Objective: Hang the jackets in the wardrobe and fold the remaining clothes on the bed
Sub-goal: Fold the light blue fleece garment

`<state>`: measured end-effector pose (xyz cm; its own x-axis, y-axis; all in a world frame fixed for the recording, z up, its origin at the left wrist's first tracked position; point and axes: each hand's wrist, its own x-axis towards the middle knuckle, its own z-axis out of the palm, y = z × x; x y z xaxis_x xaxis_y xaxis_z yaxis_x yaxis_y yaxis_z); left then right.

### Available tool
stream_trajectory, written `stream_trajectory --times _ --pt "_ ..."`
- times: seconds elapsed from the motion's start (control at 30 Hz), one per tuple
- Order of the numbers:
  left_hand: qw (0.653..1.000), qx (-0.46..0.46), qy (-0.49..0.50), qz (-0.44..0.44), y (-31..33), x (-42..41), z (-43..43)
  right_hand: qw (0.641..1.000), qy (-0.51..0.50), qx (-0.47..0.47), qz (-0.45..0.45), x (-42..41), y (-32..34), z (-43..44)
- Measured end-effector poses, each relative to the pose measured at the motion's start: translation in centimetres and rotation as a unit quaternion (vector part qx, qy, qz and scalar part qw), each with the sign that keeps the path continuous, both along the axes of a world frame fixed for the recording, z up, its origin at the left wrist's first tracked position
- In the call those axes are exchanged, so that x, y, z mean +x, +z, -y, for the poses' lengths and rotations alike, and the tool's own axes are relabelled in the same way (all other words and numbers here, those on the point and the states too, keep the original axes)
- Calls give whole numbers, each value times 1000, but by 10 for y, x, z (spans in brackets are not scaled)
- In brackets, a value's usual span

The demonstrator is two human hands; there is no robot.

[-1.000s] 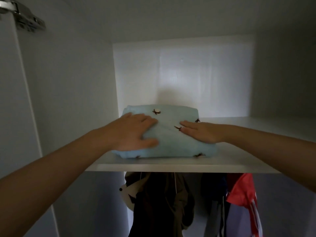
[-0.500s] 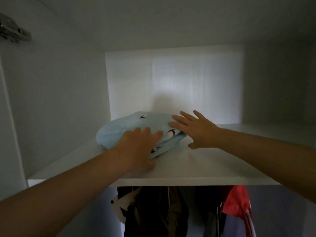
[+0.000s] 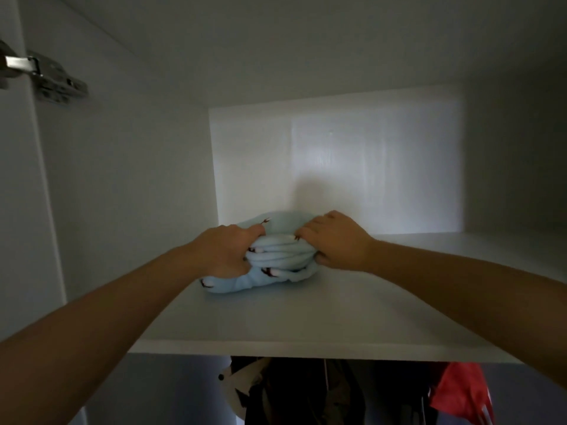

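Gripping one light-blue garment (image 3: 273, 265) on shelf (image 3: 306, 320): left hand (image 3: 225, 256), right hand (image 3: 336, 240), both fingers clenched on it.

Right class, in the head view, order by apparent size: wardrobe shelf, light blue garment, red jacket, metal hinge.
1. wardrobe shelf
2. light blue garment
3. red jacket and metal hinge: look alike; hinge nearer the camera, jacket partly hidden, so unranked.

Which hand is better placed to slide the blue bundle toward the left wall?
Right, probably. The right hand grips the blue bundle at its right end and could push it leftward; the left hand grips the left end, in the way.
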<state>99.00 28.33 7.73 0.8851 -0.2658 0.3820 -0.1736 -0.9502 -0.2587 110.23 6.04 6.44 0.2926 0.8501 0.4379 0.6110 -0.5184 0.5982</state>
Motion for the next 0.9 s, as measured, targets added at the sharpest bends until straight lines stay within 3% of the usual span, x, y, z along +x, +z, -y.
stream_trajectory --times 0.1,0.23,0.37,0.47,0.53,0.63,0.67,0.73,0.8,0.9 --pt "998 57 -16 34 -6 -8 -2 998 12 -21 -65 -4 14 1" --pt "993 110 -13 49 -20 -15 6 990 -55 -83 -99 -21 -6 -2" --pt "980 182 5 74 -28 -17 13 997 -63 -6 -43 -35 -32 -23" --pt "974 217 12 67 -28 -25 19 998 -42 -52 15 -28 -30 -25" --pt "987 160 -25 13 -22 -29 19 994 -7 -103 -32 -21 -20 -15" --pt "984 -71 -62 -151 9 -35 17 956 25 -89 -279 -17 15 4" --pt "974 -139 -74 -162 22 -28 13 935 -2 -47 -351 -18 28 4" --pt "962 -237 -101 -88 39 -7 4 899 -34 84 -429 -16 38 -13" --pt "975 -208 -79 -25 34 15 -4 892 -68 166 -414 -21 25 -40" --pt "969 -183 18 -167 -4 41 -10 919 -218 42 -325 -16 -6 -55"
